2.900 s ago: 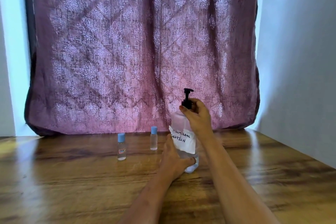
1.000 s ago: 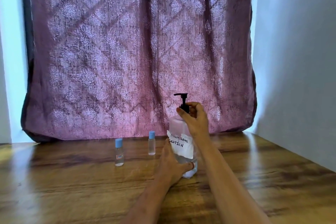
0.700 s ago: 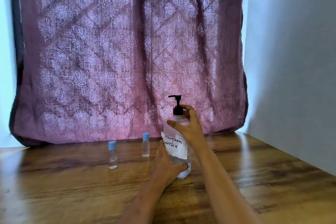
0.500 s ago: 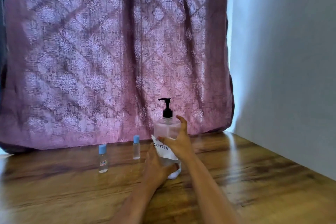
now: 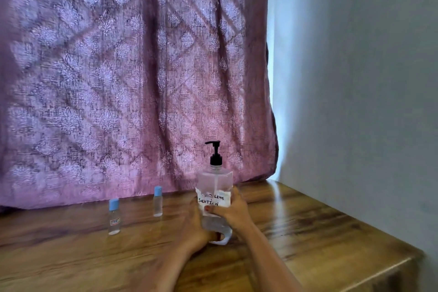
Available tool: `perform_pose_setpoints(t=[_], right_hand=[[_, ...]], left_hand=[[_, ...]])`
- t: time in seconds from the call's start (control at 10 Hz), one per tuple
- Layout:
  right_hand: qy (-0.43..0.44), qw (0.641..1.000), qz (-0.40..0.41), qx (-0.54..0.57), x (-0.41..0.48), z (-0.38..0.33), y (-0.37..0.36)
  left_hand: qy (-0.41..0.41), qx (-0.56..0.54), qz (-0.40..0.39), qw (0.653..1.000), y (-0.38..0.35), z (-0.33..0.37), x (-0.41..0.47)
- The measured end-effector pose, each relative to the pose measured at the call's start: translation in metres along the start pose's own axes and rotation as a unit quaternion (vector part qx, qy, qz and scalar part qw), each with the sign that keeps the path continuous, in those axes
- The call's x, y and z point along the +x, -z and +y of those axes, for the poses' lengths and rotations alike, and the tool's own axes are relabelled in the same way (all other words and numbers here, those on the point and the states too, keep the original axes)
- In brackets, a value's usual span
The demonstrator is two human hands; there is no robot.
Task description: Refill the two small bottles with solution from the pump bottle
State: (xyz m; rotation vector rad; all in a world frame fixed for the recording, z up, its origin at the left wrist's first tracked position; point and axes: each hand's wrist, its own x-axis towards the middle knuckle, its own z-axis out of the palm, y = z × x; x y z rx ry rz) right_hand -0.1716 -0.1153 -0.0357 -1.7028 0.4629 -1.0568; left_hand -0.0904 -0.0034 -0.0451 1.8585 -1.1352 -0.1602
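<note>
My hands hide the lower half of the pump bottle (image 5: 214,181), and the first word on its torn paper label (image 5: 219,198) I cannot read. My left hand (image 5: 196,226) grips its base and my right hand (image 5: 234,210) grips it at the label. The bottle is clear and square-shouldered, on the glossy wooden surface (image 5: 303,223). To its left, apart, stand the near small bottle (image 5: 114,219) and the far small bottle (image 5: 157,205), both blue-capped, before a purple patterned curtain (image 5: 132,78).

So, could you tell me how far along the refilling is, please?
Done: nothing visible; the near bottle and far bottle stand capped on the table. In hand: left hand and right hand grip the pump bottle. Left: uncap, fill and recap both.
</note>
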Motion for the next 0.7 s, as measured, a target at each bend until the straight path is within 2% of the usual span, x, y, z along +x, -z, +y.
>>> perform_pose_setpoints(t=[0.1, 0.2, 0.3, 0.5, 0.6, 0.7], right_hand=[[0.011, 1.000, 0.025, -0.005, 0.000, 0.004, 0.013], [0.018, 1.000, 0.026, 0.003, 0.005, 0.008, 0.021], [0.012, 1.000, 0.013, 0.006, 0.018, 0.013, 0.021], [0.009, 1.000, 0.003, 0.015, 0.056, 0.033, 0.006], [0.043, 0.995, 0.015, 0.089, 0.086, 0.022, -0.002], [0.137, 0.979, 0.105, 0.109, 0.123, -0.007, -0.004]], left_hand=[[-0.028, 0.000, -0.009, 1.000, -0.005, 0.002, -0.001], [-0.017, 0.011, -0.017, 1.000, -0.004, -0.001, -0.002], [-0.003, 0.073, -0.023, 0.997, 0.002, -0.016, 0.008], [-0.069, 0.214, 0.069, 0.972, 0.035, -0.032, 0.051], [-0.129, 0.299, 0.128, 0.937, 0.060, -0.028, 0.087], [-0.187, 0.398, 0.185, 0.879, 0.090, -0.013, 0.130]])
